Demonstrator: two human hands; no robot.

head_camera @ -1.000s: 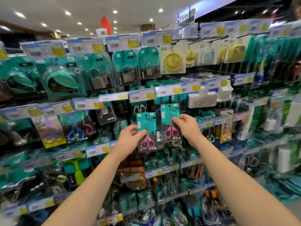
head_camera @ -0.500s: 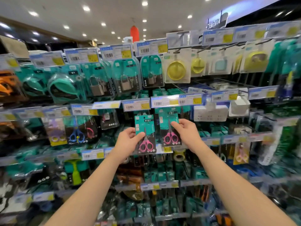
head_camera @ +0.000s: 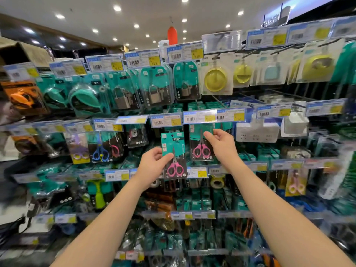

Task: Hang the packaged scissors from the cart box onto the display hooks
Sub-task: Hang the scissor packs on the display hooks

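My left hand (head_camera: 153, 166) grips a teal card pack of pink-handled scissors (head_camera: 174, 157) by its left edge and holds it upright in front of the display. My right hand (head_camera: 221, 145) is higher and to the right. Its fingertips pinch the right edge of a second pink scissors pack (head_camera: 200, 146). The top of that pack sits behind the price label (head_camera: 200, 117) at the end of a display hook. The hook itself is hidden by the label. The cart box is out of view.
The hook wall is crowded: padlock packs (head_camera: 154, 87) above, blue and pink scissors packs (head_camera: 105, 147) to the left, white power sockets (head_camera: 257, 132) to the right, tape rolls (head_camera: 216, 181) below. Rows of price labels stick out at each hook tip.
My right hand has lifted its scissors pack until the top went behind the price label. My left hand has kept its pack at about the same spot, just left of it.
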